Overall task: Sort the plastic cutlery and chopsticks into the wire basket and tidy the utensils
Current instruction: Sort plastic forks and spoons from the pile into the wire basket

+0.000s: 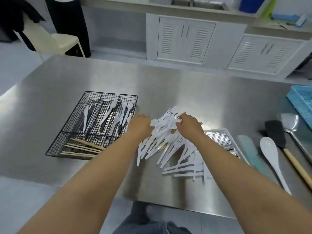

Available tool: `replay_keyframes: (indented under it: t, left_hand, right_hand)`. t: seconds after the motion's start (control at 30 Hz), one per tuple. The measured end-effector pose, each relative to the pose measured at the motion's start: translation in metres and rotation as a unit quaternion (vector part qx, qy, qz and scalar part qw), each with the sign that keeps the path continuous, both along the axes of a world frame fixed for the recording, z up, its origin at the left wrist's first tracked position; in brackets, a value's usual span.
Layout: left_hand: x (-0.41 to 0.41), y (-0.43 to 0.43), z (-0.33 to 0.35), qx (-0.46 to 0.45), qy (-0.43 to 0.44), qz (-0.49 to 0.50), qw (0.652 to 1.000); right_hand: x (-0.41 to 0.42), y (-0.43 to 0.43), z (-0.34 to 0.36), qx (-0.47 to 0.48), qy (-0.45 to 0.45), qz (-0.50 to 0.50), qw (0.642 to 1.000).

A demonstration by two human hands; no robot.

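Two bare forearms reach up from the bottom of the frame to a heap of white cutlery (168, 142) at centre. Left hand (139, 125) and right hand (189, 126) rest on the heap, fingers curled into it; what they grip I cannot tell. Left of centre sits the basket (67, 146), chopsticks (82, 146) in its near compartment.

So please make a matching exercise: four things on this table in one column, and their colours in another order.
Things:
1. wire basket
2. chopsticks
3. plastic crate
4. serving spoon

Colours:
A. blue
B. white
C. black
D. light wood

Pairs: 1-C, 2-D, 3-A, 4-B
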State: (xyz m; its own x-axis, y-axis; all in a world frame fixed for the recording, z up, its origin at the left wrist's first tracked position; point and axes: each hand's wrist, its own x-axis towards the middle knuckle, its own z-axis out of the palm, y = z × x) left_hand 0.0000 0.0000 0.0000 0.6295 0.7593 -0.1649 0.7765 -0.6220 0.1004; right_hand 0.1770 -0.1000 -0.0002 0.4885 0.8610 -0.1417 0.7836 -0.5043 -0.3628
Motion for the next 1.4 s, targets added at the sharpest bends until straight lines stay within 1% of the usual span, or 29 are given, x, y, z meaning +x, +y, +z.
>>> replay_keyframes:
  t: [0.2, 0.37, 0.5, 0.6, 0.7, 0.77, 0.93, 1.13, 1.27, 1.4]
  left_hand:
    - [0.008, 0.022, -0.019, 0.027, 0.041, -0.048, 0.998]
    - [0.02, 0.026, -0.032, 0.039, 0.023, -0.051, 0.998]
    - [0.031, 0.025, -0.032, 0.022, 0.007, -0.045, 0.999]
    - [0.038, 0.028, -0.028, -0.008, -0.018, -0.026, 0.999]
    - [0.038, 0.028, -0.028, -0.036, -0.044, -0.008, 0.998]
    - [0.04, 0.028, -0.036, -0.072, -0.061, 0.0, 0.996]
    - [0.037, 0.034, -0.035, -0.137, -0.126, 0.055, 0.981]
    - [0.037, 0.038, -0.026, -0.199, -0.168, 0.101, 0.96]
    - [0.036, 0.035, -0.023, -0.192, -0.192, 0.118, 0.955]
    - [0.035, 0.032, -0.014, -0.156, -0.226, 0.137, 0.952]
  right_hand:
    - [-0.007, 0.027, -0.015, -0.032, -0.056, -0.013, 0.998]
    - [-0.01, 0.043, -0.025, -0.054, -0.13, -0.01, 0.99]
    - [-0.011, 0.052, -0.025, -0.069, -0.155, -0.03, 0.985]
    - [-0.007, 0.057, -0.025, -0.068, -0.11, -0.078, 0.989]
    - [-0.002, 0.054, -0.029, -0.037, -0.04, -0.131, 0.99]
    - [0.002, 0.051, -0.034, -0.021, -0.01, -0.158, 0.987]
    - [0.008, 0.049, -0.029, 0.039, 0.005, -0.172, 0.984]
    - [0.009, 0.04, -0.028, 0.062, 0.04, -0.176, 0.982]
    - [0.006, 0.027, -0.028, 0.075, 0.076, -0.174, 0.979]
    - [0.007, 0.018, -0.023, 0.087, 0.101, -0.173, 0.976]
